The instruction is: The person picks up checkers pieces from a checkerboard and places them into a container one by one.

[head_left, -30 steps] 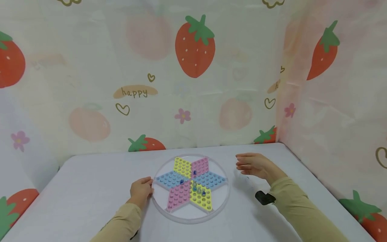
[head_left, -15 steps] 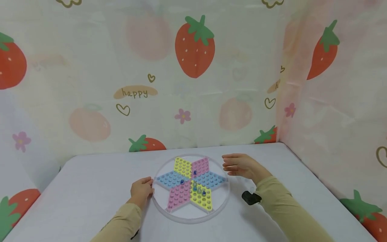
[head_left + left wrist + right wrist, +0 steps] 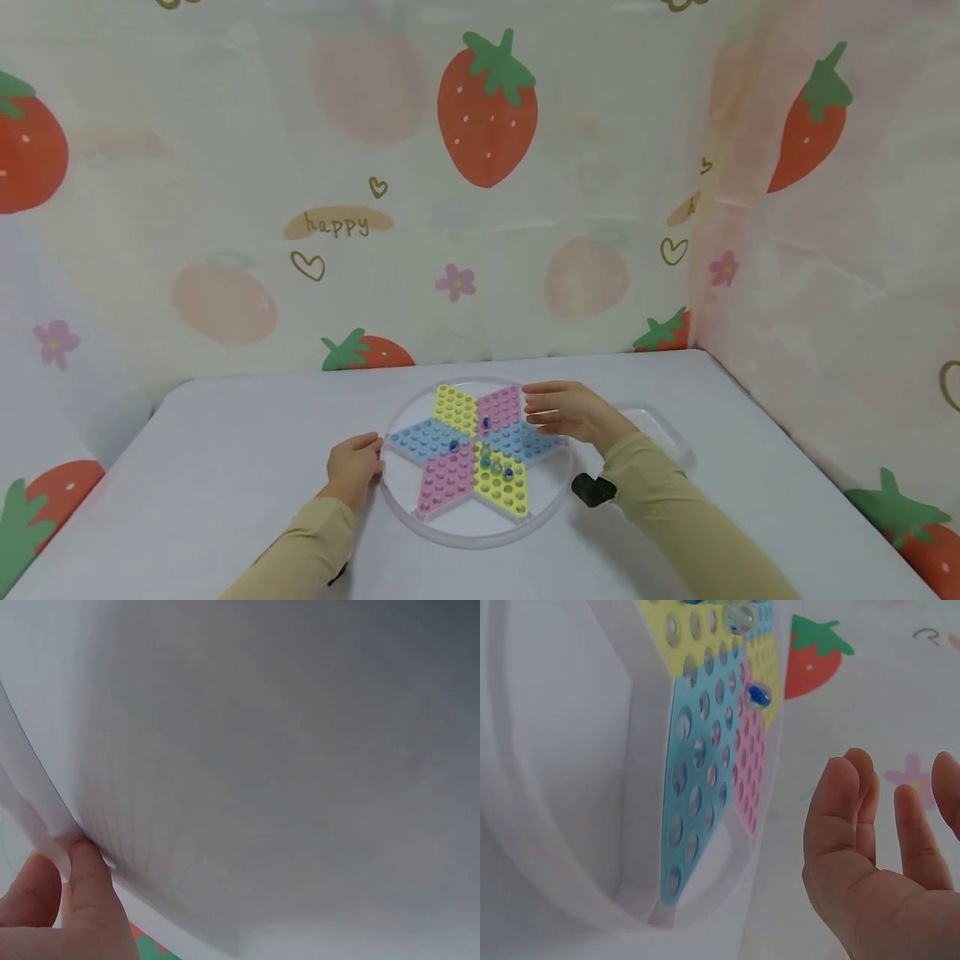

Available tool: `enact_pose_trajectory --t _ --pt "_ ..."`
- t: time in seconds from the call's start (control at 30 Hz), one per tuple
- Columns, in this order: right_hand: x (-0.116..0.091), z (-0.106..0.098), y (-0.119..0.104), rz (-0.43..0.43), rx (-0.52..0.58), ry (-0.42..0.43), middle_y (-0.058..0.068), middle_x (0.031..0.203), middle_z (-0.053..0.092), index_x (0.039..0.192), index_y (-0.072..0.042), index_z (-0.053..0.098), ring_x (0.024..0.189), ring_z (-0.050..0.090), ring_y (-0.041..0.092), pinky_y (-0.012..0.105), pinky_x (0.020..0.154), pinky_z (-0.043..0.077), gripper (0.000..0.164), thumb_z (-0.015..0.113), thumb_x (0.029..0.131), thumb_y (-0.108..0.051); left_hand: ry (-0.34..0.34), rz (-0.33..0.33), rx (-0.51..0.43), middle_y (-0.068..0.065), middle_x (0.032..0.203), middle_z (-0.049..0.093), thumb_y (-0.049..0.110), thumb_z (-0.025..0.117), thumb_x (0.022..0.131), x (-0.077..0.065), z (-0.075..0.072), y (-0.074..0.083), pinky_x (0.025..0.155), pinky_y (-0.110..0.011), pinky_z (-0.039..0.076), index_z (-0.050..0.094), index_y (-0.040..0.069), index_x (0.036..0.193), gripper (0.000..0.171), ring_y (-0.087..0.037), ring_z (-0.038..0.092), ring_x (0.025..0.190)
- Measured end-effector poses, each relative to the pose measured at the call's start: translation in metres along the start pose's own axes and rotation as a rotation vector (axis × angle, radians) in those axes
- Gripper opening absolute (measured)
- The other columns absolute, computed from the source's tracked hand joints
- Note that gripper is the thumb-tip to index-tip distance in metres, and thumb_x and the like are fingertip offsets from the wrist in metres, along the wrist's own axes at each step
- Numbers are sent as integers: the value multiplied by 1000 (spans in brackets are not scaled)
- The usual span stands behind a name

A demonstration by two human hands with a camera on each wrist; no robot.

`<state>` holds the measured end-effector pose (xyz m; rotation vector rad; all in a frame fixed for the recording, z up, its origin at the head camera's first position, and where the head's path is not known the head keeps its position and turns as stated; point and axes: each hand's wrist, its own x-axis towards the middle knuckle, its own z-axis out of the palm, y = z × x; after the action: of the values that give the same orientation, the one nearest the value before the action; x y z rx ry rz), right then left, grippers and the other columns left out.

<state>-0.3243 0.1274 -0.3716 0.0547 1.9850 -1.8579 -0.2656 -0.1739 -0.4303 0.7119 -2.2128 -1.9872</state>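
A round Chinese checkers board (image 3: 476, 542) lies on the white table, its star in yellow, pink and blue sections dotted with holes. Several glass marbles sit in the holes, one of them a blue marble (image 3: 508, 474) on the near yellow section. At the left rim my left hand (image 3: 352, 468) holds the board's edge; in the left wrist view its fingertips (image 3: 84, 859) meet the rim. My right hand (image 3: 573, 410) hovers over the board's right side, fingers loosely bent with nothing in them. From the right wrist, a marble (image 3: 759, 695) shows beyond the blue section.
A shallow clear tray (image 3: 682, 450) lies to the right of the board, partly hidden behind my right forearm. Behind the table (image 3: 247, 467) hangs a strawberry-print curtain (image 3: 487, 233), and another stretch of it borders the right side.
My right hand has moved left, from beside the board to over its right edge, uncovering the clear tray. The left hand stays at the rim. The marbles look unmoved.
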Motion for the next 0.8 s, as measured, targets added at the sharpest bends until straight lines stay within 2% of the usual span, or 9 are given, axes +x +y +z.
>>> enact_pose_trajectory --t 0.2,0.5,0.8 --pt "9 11 -1 6 58 -31 17 115 59 142 1 45 85 59 18 29 75 51 46 56 98 -5 -5 16 0 -28 136 47 -17 49 87 -2 1 1 60 -16 45 47 -15 133 46 -33 50 114" --pt "31 23 8 64 79 -2 14 107 59 138 0 50 80 58 18 29 73 51 43 58 97 -6 -5 15 3 -28 136 47 -17 49 88 -2 -1 0 61 -17 45 47 -15 134 45 -33 50 115" --pt "42 25 16 102 22 50 13 103 60 133 -3 57 81 59 21 28 70 51 39 62 95 -6 -4 2 16 -27 137 48 -18 50 87 4 0 -3 62 -18 46 48 -13 133 47 -33 50 116"
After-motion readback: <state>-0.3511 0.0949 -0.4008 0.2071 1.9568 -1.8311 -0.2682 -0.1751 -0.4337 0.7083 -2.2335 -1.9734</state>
